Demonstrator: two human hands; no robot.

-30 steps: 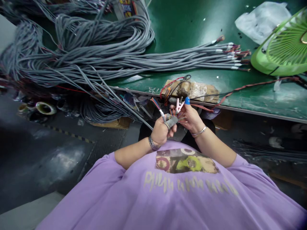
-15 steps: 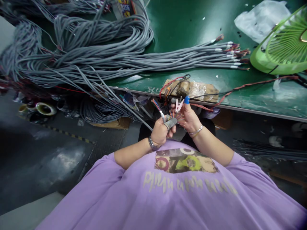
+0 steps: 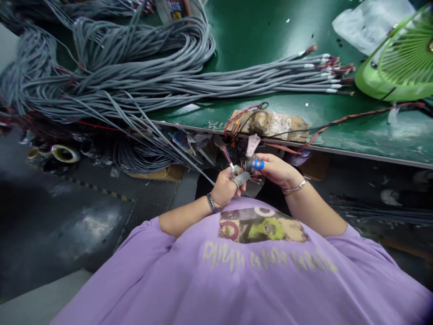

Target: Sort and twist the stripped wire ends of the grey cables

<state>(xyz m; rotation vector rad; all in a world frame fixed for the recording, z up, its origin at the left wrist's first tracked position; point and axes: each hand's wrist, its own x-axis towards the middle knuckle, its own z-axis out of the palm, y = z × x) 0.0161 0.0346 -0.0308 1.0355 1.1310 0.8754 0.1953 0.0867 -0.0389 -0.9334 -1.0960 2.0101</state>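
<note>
Fingers [image 3: 241, 179] of the left hand [image 3: 225, 187] clenched on the grey cable [image 3: 189, 160]; right hand [image 3: 275, 169] pinching its coloured wires [image 3: 248, 168] at 3 o'clock. I'd separate strands slowly.

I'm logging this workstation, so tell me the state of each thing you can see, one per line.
left hand: closed around a grey cable end, taped finger on top
right hand: pinching the thin coloured wires, blue fingertip cover on
grey cable: held, its coloured wires fanned out
cable bundle: lying loose on the green bench, ends stripped
green fan: lying tilted; running or not, cannot tell
</note>
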